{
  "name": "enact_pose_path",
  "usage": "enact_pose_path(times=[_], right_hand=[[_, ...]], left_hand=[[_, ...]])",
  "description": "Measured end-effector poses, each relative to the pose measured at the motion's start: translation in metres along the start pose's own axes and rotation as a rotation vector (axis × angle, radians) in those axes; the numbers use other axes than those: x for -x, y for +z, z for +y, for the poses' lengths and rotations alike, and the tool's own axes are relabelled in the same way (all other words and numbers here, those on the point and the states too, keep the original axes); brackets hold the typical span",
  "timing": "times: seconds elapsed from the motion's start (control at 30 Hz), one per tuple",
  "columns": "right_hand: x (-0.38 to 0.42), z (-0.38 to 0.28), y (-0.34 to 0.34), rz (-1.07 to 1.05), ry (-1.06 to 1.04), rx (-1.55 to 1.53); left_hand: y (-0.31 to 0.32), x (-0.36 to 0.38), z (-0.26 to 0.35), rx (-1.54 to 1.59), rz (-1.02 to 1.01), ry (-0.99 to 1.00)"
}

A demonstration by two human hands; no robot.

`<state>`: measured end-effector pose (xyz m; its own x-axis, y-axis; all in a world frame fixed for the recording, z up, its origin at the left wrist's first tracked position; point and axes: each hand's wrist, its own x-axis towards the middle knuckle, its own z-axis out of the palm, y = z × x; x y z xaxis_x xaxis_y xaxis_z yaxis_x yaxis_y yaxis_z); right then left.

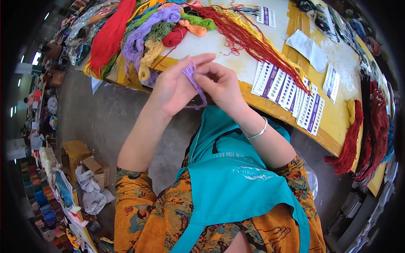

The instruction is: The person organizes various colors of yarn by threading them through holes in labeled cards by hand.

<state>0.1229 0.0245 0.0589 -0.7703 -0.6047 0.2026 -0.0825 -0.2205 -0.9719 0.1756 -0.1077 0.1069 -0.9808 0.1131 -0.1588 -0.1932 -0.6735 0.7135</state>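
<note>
A bundle of purple embroidery thread (189,72) is looped over the fingers of my left hand (171,90), whose palm faces me. Beside it, my right hand (220,84) has thumb and fingers bent, pinching the thread near the loops. A loose purple tail hangs below both hands, just off the table's front edge. Further back on the table lies a lilac skein (145,36), with a beige skein (152,55) and a dark red ball of yarn (174,36) close by. The fingertips of my left hand are partly hidden behind my right.
White thread cards with holes (276,84) overlap along the table edge (253,98). Red strands (249,44) and yellow strands cross the tabletop. A large red hank (112,40) lies at left; dark red hanks (352,143) hang at right. Boxes (99,168) stand on the floor.
</note>
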Motion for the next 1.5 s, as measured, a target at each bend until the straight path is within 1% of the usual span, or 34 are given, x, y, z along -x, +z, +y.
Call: enact_pose_path(times=[0.07,0.17,0.23,0.3,0.47,0.53,0.6,0.63,0.67,0.73,0.77,0.83,0.87,0.93,0.97,1.0,1.03,1.07,1.1,1.13,1.17,1.2,1.27,1.33,1.4,1.43,1.47,1.5], right_hand=[[0.004,0.009,-0.009,0.084,0.143,-0.343],[0.011,0.010,-0.020,0.116,0.213,-0.369],[0.014,0.009,-0.027,0.151,0.238,-0.369],[0.014,0.009,-0.033,0.220,0.270,-0.455],[0.015,0.009,-0.044,0.278,0.262,-0.540],[0.015,0.008,-0.052,0.302,0.271,-0.565],[0.015,0.009,-0.062,0.245,0.344,-0.814],[0.015,0.007,-0.065,0.218,0.405,-0.883],[0.015,0.007,-0.071,0.225,0.404,-0.880],[0.015,0.006,-0.081,0.179,0.488,-0.568],[0.016,0.004,-0.084,0.251,0.454,-0.329],[0.015,0.006,-0.093,0.319,0.270,-0.228],[0.013,0.003,-0.100,0.379,0.269,-0.329],[0.008,-0.005,-0.120,0.395,0.246,-0.706],[0.007,-0.003,-0.136,0.404,0.238,-0.896],[0.005,-0.006,-0.149,0.417,0.186,-1.048],[0.004,-0.011,-0.163,0.428,0.131,-1.198],[0.002,-0.016,-0.180,0.432,0.069,-1.082],[0.004,-0.013,-0.211,0.363,0.023,-1.104],[0.008,-0.011,-0.237,0.294,-0.022,-1.124],[0.007,-0.031,-0.248,0.562,0.036,-1.031],[0.007,-0.034,-0.275,0.641,0.014,-0.901],[0.011,-0.043,-0.337,0.704,-0.024,-0.702],[0.017,-0.064,-0.387,0.851,0.017,-0.519],[0.026,-0.086,-0.432,0.984,0.011,-0.358],[0.030,-0.100,-0.452,1.137,0.042,-0.290],[0.036,-0.112,-0.472,1.206,0.034,-0.218],[0.049,-0.121,-0.506,1.179,-0.006,-0.226]], left_hand=[[-0.007,-0.006,-0.010,0.016,-0.019,-0.030],[-0.009,-0.014,-0.023,0.039,-0.013,-0.061],[-0.014,-0.019,-0.030,0.002,-0.019,-0.024],[-0.017,-0.025,-0.034,0.006,-0.023,-0.026],[-0.013,-0.035,-0.041,0.039,-0.034,-0.036],[-0.011,-0.039,-0.042,0.045,-0.007,-0.008],[-0.015,-0.044,-0.045,0.034,-0.003,-0.008],[-0.019,-0.046,-0.047,0.023,0.007,-0.002],[-0.023,-0.048,-0.049,0.026,0.003,-0.006],[-0.031,-0.051,-0.048,0.005,0.058,-0.002],[-0.034,-0.051,-0.046,0.007,0.057,-0.007],[-0.034,-0.051,-0.039,0.072,-0.032,-0.050],[-0.036,-0.049,-0.037,0.073,-0.036,-0.055],[-0.047,-0.044,-0.031,0.533,-0.118,-0.016],[-0.064,-0.042,-0.026,0.721,-0.125,-0.037],[-0.077,-0.036,-0.021,0.720,-0.113,0.027],[-0.089,-0.030,-0.014,0.783,-0.124,0.028],[-0.106,-0.022,-0.009,0.825,-0.064,0.042],[-0.131,-0.013,-0.004,0.808,-0.031,0.078],[-0.162,0.001,0.001,0.780,0.080,0.126],[-0.195,0.014,0.007,0.705,0.158,0.169],[-0.215,0.030,0.016,0.691,0.226,0.170],[-0.256,0.064,0.032,0.663,0.409,0.240],[-0.305,0.101,0.043,0.624,0.565,0.290],[-0.344,0.136,0.051,0.575,0.719,0.334],[-0.356,0.150,0.055,0.539,0.793,0.353],[-0.359,0.159,0.058,0.443,0.921,0.374],[-0.362,0.166,0.060,0.343,1.046,0.395]])
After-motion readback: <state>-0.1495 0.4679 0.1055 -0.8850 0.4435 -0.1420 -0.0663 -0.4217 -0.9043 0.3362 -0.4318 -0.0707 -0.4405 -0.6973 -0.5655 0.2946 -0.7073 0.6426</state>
